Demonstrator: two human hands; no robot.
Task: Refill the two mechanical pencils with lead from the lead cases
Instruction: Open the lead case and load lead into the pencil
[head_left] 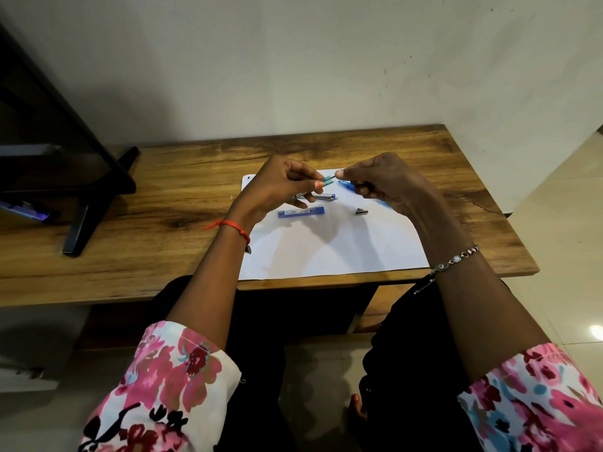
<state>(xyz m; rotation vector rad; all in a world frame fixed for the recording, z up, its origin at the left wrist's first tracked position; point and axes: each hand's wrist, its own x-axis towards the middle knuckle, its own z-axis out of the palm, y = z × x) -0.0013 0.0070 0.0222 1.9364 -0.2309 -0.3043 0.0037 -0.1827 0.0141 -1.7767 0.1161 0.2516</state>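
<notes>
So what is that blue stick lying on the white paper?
The blue lead case is a slim, flat oblong, plastic by its look, with a pale label along its middle, its print too small to read. It lies flat on the white paper, lengthwise left to right, nearer the person than the silver pencil and apart from it. Only the paper seems to touch it.

Teal case point(327, 181) aloft; blue case point(301, 212) flat

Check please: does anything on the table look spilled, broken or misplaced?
Only a small grey cap-like piece lies loose by itself on the white paper sheet. No spilled lead is visible.
</notes>
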